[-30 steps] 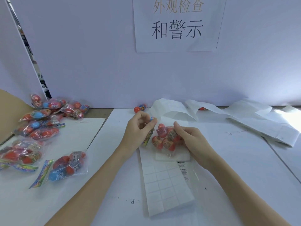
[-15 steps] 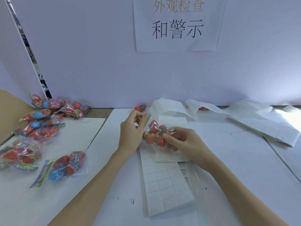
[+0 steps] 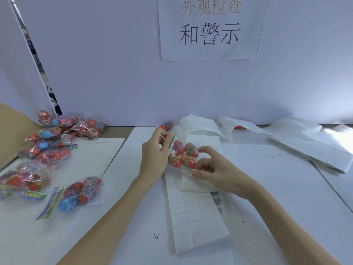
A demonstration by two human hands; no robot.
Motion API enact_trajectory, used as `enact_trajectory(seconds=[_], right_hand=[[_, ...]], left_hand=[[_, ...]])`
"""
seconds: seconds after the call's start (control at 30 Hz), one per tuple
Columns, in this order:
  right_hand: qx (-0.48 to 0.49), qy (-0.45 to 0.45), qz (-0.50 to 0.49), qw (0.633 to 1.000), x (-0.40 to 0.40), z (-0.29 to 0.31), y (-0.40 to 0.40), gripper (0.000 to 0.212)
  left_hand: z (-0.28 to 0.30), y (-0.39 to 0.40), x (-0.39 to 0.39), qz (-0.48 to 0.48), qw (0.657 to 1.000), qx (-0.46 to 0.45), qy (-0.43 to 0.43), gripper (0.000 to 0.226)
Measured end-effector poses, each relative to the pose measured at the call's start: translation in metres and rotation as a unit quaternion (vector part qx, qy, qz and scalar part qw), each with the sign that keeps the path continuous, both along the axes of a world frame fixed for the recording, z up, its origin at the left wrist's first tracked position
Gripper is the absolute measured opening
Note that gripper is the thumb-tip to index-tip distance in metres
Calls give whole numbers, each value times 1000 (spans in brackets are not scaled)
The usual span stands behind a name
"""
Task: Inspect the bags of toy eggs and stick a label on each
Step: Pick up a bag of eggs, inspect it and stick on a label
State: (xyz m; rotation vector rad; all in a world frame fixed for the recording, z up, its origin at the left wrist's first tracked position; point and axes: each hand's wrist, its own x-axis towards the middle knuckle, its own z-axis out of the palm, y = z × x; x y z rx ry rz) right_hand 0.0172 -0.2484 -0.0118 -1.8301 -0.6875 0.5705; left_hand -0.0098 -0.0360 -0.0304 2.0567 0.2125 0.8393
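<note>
Both hands held one clear bag of eggs (image 3: 183, 154) just above the label sheet (image 3: 196, 222) on the white table (image 3: 267, 188). The left hand (image 3: 153, 155) pinched the bag's top edge between thumb and curled fingers; the right hand (image 3: 214, 167) pinched its lower corner. Four red eggs showed inside. More bags (image 3: 45, 150) lay heaped at the left, one bag (image 3: 80, 194) nearer, and loose backing paper (image 3: 286, 136) trailed off right.

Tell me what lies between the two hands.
In the head view, the clear bag of toy eggs spans the gap: the left hand pinches its top edge, the right hand pinches its lower corner, above the label sheet.
</note>
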Motion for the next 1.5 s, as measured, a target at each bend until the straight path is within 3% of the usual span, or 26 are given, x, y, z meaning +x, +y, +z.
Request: enact_trajectory(seconds=[0.17, 0.37, 0.43, 0.6, 0.7, 0.83, 0.93, 1.03, 1.1, 1.23, 1.37, 1.5], right_hand=[[10, 18, 26, 999, 0, 3, -4, 60], [148, 57, -129, 979, 1, -5, 2, 52], [174, 73, -148, 971, 1, -7, 4, 50], [180, 45, -111, 976, -2, -5, 5, 44], [149, 14, -61, 987, -2, -5, 3, 34], [108, -18, -22, 994, -5, -7, 6, 35], [86, -14, -10, 996, -2, -4, 5, 51], [14, -24, 33, 999, 3, -2, -5, 72], [-26, -52, 36, 998, 6, -2, -11, 61], [-4, -108, -88, 990, 10, 1, -13, 12], [23, -131, -145, 980, 14, 0, -10, 5], [49, -153, -166, 973, 12, 2, -8, 6]], left_hand=[[1, -2, -4, 13, 999, 52, -1, 24], [15, -5, -11, 48, 996, 17, -78, 27], [18, -4, -13, 19, 995, 52, -83, 30], [13, -17, -16, -138, 982, 126, 13, 49], [13, -29, -15, -183, 981, 53, 24, 43], [13, -30, -10, -166, 981, -96, 28, 24], [16, -23, -9, -168, 960, -221, 19, 21], [17, -15, -8, -145, 948, -283, -4, 28], [16, -11, -7, -128, 947, -293, -25, 41], [14, -8, -4, -122, 952, -277, -43, 51], [14, -17, -7, -164, 963, -211, -22, 45], [16, -27, -12, -198, 966, -168, 24, 18]])
